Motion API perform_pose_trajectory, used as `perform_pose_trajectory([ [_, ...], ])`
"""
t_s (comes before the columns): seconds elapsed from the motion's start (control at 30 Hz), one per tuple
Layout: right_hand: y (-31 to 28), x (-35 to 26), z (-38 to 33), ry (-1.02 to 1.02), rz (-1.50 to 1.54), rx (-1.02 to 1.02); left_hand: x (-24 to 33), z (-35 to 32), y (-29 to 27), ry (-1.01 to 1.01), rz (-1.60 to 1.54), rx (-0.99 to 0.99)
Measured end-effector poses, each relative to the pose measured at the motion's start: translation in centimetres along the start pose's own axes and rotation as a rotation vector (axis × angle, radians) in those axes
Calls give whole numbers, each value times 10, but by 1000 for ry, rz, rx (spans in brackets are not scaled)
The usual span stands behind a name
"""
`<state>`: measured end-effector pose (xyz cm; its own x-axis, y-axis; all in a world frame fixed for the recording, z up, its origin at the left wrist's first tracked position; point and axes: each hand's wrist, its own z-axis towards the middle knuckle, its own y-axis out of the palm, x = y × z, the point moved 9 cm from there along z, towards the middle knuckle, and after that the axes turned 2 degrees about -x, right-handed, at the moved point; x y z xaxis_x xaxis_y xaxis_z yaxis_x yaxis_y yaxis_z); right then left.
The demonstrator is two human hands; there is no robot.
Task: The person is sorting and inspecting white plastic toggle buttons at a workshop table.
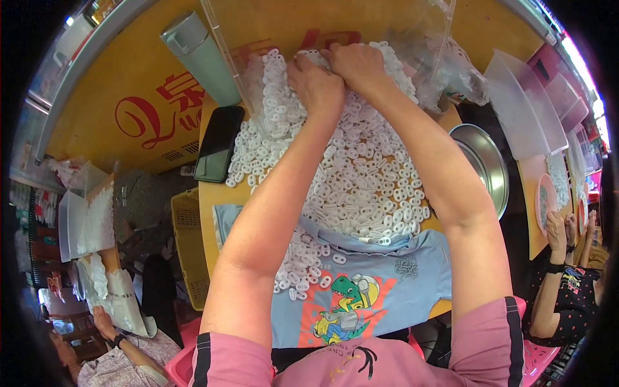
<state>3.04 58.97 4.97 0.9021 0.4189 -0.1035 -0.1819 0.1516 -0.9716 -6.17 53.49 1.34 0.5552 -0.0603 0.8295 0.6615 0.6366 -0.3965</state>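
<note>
1. Low centre of the frame: a light blue kids' shirt [380, 284] with a dinosaur print, spread on the table [209, 193], a few white bits spilled onto it.
2. Middle: a big heap of small white plastic rings [361, 174] (tons of them).
3. Upper centre: left hand [316, 84] and right hand [356, 64], side by side and touching, fingers curled down into the pile's far edge; can't tell what they're pinching.
4. Upper left: black phone [219, 143] beside the heap, grey-green bottle [201, 57] behind it.

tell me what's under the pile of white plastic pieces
The near edge of the pile of white plastic pieces lies on a light blue shirt; elsewhere, orange table shows at its rim. What lies beneath the pile's middle is covered.
</note>
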Motion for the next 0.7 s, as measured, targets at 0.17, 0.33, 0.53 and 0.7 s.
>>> perform_pose_trajectory([
  [0.17, 5, 15, 8, 64, 67, -48, 10, -1, 2, -48, -34, -41],
  [0.33, 13, 17, 12, 129, 221, -157, 4, 5, 0, -82, -48, -1],
  [0.53, 18, 15, 15, 123, 322, -225, -9, 13, 2, -187, -93, -13],
  [0.7, 33, 26, 22, 242, 563, -245, -28, 22, 4, -256, -276, 66],
])
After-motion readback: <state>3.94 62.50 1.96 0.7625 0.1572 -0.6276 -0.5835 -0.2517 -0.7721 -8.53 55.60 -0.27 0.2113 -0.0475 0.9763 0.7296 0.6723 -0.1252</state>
